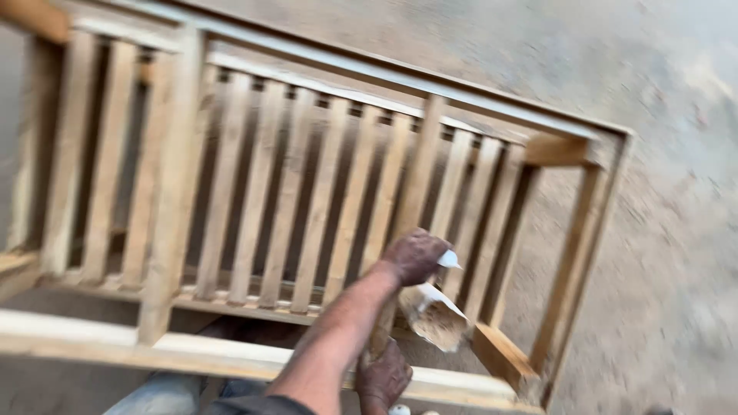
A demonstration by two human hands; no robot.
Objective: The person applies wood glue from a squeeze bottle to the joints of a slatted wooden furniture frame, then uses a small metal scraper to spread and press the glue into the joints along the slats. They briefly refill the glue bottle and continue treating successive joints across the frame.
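Observation:
A pale wooden slatted frame (254, 207) lies in front of me, blurred by motion. My left hand (415, 256) reaches out over it and presses on a thicker upright post (421, 161), shut on the top edge of a curled sheet of sandpaper (437, 317). The sheet has a brown face and a white back, and it hangs down to the right of the post. My right hand (382, 376) is lower and nearer to me. It is closed around the foot of the same post, just above the front rail (192, 350).
The frame rests on a dusty sandy floor (661, 230). An open bay without slats forms the frame's right end (573, 230). A short wooden block (503, 357) sits in its lower corner. My jeans-clad leg (157, 396) shows under the front rail.

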